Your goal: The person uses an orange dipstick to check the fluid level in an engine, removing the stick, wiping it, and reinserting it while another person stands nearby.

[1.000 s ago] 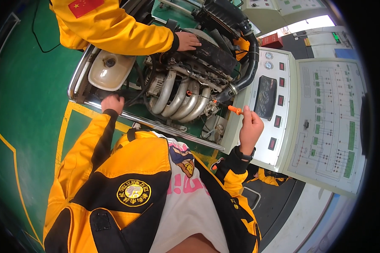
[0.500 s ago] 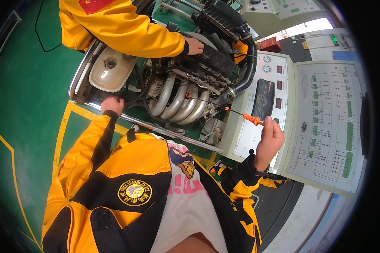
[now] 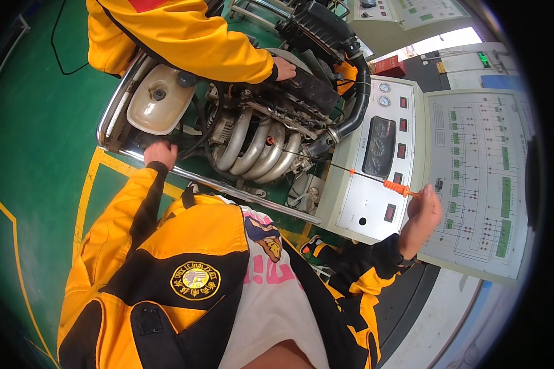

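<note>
In my right hand (image 3: 423,212) is the end of a thin dipstick, pinched by its ribbed orange handle (image 3: 400,188). Its dark rod stretches left over the console edge, past a small orange collar (image 3: 351,172), toward a red-orange tube mouth (image 3: 269,141) on the engine. Curved silver intake pipes (image 3: 252,150) surround that mouth. My left hand (image 3: 160,154) is closed over the chrome rail (image 3: 228,184) of the engine stand, near a cream-coloured fluid tank (image 3: 161,101). Its fingertips are hidden.
Across the engine, a co-worker's hand (image 3: 283,69) rests on the dark engine cover (image 3: 314,86). A thick black hose (image 3: 362,92) curves down beside the gauge console (image 3: 375,203). Right of it stands a sloping wiring-diagram panel (image 3: 477,178). A red box (image 3: 391,66) sits behind.
My right hand has moved right and slightly down, drawing the dipstick handle and collar farther from the engine. My left hand stays by the rail; the co-worker's hand is nearly still.
</note>
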The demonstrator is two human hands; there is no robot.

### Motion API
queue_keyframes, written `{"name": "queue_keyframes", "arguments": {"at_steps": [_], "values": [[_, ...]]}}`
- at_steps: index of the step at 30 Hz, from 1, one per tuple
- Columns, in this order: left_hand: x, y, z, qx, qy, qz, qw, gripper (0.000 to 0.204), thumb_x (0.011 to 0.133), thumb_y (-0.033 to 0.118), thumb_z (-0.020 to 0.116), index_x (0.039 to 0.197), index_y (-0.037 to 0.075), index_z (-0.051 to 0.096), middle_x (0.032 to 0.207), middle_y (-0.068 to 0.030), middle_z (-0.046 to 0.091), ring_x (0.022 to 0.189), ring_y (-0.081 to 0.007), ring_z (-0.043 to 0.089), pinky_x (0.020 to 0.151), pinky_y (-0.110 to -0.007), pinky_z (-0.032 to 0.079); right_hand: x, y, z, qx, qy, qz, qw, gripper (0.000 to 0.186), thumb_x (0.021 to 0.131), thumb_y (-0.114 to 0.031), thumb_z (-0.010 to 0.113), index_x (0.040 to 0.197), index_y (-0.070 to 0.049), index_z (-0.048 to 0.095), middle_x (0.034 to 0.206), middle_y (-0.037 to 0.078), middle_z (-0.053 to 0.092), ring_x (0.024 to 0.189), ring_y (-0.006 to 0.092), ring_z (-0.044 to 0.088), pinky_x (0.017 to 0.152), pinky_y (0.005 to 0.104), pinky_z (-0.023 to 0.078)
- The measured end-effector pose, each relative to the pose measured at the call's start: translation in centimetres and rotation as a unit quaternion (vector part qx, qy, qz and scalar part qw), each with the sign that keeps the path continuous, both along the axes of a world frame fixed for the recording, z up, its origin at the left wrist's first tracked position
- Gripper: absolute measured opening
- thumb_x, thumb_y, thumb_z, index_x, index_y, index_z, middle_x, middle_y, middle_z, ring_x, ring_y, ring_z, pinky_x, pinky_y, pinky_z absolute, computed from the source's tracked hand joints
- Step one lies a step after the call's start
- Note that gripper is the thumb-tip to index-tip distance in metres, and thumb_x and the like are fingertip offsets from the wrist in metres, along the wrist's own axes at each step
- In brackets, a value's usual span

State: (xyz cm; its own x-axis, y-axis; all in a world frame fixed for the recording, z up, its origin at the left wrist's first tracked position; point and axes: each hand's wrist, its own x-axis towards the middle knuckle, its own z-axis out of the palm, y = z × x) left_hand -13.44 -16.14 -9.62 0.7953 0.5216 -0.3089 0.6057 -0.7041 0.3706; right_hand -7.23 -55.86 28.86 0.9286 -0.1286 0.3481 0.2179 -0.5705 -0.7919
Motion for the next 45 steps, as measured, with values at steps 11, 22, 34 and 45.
{"name": "queue_keyframes", "arguments": {"at_steps": [11,22,34,45], "values": [[-0.1,0.1,-0.7,0.002,-0.005,0.001,1.0,0.036,0.083,0.035,0.05,0.09,0.004,0.067,0.093,-0.0153,0.065,0.087,-0.0311,0.062,0.079,-0.039,0.049,1.1,-3.0,2.4,0.023,-0.027,-0.057,0.998,0.034,0.091,-0.03,0.053,0.065,-0.009,0.046,0.059,-0.006,0.034,0.051,0.0017,0.028,0.046,0.019,0.018],[-0.3,0.1,-1.9,0.026,-0.081,0.026,0.996,0.033,0.078,0.036,0.055,0.079,0.006,0.067,0.08,-0.0159,0.065,0.077,-0.033,0.062,0.072,-0.041,0.049,-0.3,-11.3,4.2,0.286,-0.046,-0.022,0.957,0.035,0.096,-0.028,0.045,0.064,-0.013,0.036,0.05,-0.005,0.022,0.041,0.0044,0.017,0.039,0.0211,0.015],[-0.2,-0.2,-0.2,0.003,-0.037,0.003,0.999,0.033,0.082,0.033,0.052,0.085,0.004,0.067,0.087,-0.017,0.065,0.083,-0.0331,0.062,0.077,-0.041,0.049,-8.6,-27.8,-3.1,0.532,-0.028,-0.027,0.846,0.039,0.095,-0.033,0.043,0.061,-0.014,0.036,0.042,-0.004,0.02,0.032,0.0065,0.012,0.031,0.0233,0.013],[0.1,-0.3,-0.2,0.006,-0.008,-0.01,1.0,0.033,0.083,0.036,0.051,0.087,0.006,0.066,0.09,-0.0154,0.066,0.084,-0.0336,0.062,0.076,-0.041,0.049,-13.1,-32.7,-10.9,0.636,-0.024,-0.015,0.771,0.037,0.093,-0.035,0.047,0.067,-0.008,0.05,0.043,-0.004,0.021,0.033,0.007,0.014,0.033,0.0235,0.013]]}}
